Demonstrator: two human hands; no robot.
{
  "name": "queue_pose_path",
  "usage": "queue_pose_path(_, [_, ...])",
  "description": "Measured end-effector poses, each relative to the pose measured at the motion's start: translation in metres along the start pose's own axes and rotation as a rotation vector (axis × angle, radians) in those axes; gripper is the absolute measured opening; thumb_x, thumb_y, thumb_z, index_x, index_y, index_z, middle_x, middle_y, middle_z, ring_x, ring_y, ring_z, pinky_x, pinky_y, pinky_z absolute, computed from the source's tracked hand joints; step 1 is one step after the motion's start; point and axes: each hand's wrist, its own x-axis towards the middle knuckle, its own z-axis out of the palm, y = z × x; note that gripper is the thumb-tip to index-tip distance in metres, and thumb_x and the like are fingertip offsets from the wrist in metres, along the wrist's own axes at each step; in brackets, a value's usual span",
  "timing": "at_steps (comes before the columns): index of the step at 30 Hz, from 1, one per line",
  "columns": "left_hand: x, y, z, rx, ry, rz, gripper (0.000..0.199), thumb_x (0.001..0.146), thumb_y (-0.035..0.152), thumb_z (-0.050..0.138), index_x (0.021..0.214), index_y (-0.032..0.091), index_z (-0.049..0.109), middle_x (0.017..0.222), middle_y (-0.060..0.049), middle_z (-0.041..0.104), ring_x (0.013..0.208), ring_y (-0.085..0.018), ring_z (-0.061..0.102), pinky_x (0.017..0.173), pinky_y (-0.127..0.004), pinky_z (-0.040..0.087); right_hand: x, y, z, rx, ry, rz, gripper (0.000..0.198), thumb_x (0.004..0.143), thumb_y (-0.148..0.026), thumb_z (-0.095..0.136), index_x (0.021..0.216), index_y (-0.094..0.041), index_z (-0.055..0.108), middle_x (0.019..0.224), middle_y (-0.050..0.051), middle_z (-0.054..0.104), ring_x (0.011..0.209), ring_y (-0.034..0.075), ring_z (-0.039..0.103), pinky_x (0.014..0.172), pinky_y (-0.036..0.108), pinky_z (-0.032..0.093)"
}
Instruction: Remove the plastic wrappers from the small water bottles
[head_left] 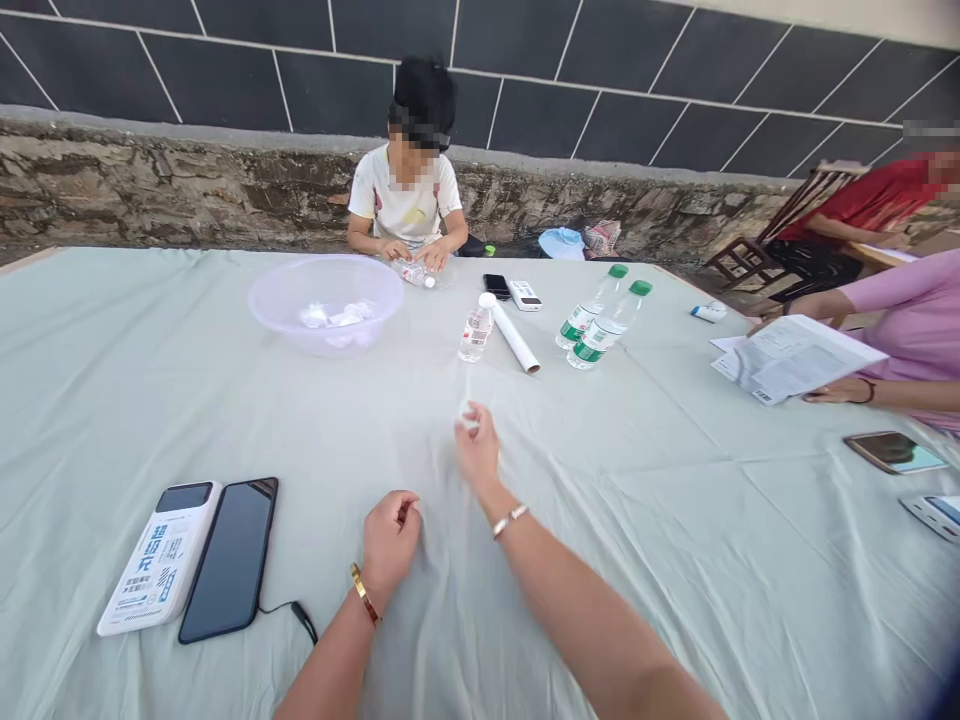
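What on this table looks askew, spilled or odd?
Nothing is spilled. Two green-capped bottles seem to lean or lie on the cloth, and a white tube lies flat beside an upright bottle. The cloth is creased.

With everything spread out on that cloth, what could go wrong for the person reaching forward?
The right hand pinches something small and clear above the loose tablecloth; a tug on the wrinkled cloth might topple the upright water bottle just beyond. The left hand sits near the charging cable of the black phone and could snag it.
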Motion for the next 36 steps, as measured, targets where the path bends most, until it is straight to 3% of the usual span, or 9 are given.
queue_pose_path(4, [-0.009,0.012,0.001,-0.015,-0.006,-0.064,0.015,0.078,0.029,0.048,0.080,0.020,0.060,0.073,-0.002,0.065,0.064,-0.016,0.058,0.066,-0.030,0.045,-0.105,0.020,-0.023,-0.056,-0.113,-0.153,0.038,0.082,-0.028,0.044,0.118,-0.017,0.052,0.095,0.004,0.060,0.057,0.012,0.051,0.066,0.029,0.047])
queue_pose_path(7, [-0.038,0.017,0.009,-0.034,-0.081,-0.086,0.015,0.079,0.029,0.047,0.080,0.020,0.059,0.071,-0.001,0.064,0.059,-0.015,0.057,0.061,-0.028,0.044,-0.132,0.028,-0.039,-0.149,-0.167,-0.233,0.037,0.081,-0.024,0.042,0.115,-0.017,0.054,0.094,0.006,0.060,0.063,0.014,0.055,0.068,0.031,0.047])
queue_pose_path(11, [-0.080,0.011,0.023,0.138,-0.113,0.035,0.017,0.081,0.023,0.042,0.073,0.021,0.057,0.067,-0.001,0.062,0.062,-0.016,0.056,0.061,-0.028,0.040,-0.126,0.024,-0.044,-0.252,-0.157,-0.232,0.036,0.080,-0.019,0.040,0.112,-0.016,0.056,0.092,0.006,0.061,0.076,0.017,0.059,0.071,0.031,0.047])
queue_pose_path(15, [-0.094,0.004,0.029,0.350,-0.083,0.207,0.020,0.082,0.016,0.040,0.076,0.021,0.058,0.077,-0.004,0.064,0.071,-0.018,0.058,0.065,-0.029,0.039,-0.122,0.017,-0.039,-0.340,-0.172,-0.222,0.035,0.079,-0.014,0.040,0.109,-0.017,0.058,0.091,0.006,0.063,0.081,0.018,0.061,0.074,0.030,0.047])
queue_pose_path(36, [-0.090,0.002,0.030,0.422,-0.025,0.228,0.017,0.082,0.016,0.040,0.073,0.021,0.054,0.073,-0.003,0.062,0.068,-0.017,0.054,0.063,-0.028,0.037,-0.126,0.006,-0.038,-0.433,-0.249,-0.141,0.036,0.085,-0.012,0.039,0.115,-0.018,0.059,0.103,0.008,0.067,0.090,0.019,0.064,0.078,0.029,0.045])
